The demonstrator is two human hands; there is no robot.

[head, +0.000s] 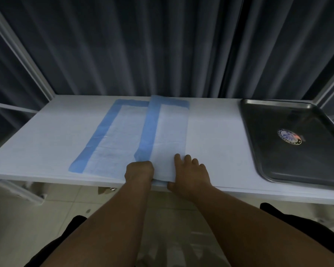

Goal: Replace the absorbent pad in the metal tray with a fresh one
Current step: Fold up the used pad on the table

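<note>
A metal tray (258,143) lies at the right end of the white table, with no pad inside and a round sticker (289,137) on its bottom. Two blue-bordered white absorbent pads lie mid-table. The upper pad (170,132) is folded lengthwise and overlaps the flat lower pad (114,143). My left hand (139,171) is closed on the near edge of the folded pad at the table's front edge. My right hand (191,173) lies flat on the same pad with its fingers spread and its thumb under the table edge.
The white table (37,143) spans the view. Dark curtains (162,45) hang right behind it. White frame posts stand at the left (21,54) and the right. Pale floor tiles show below the table edge.
</note>
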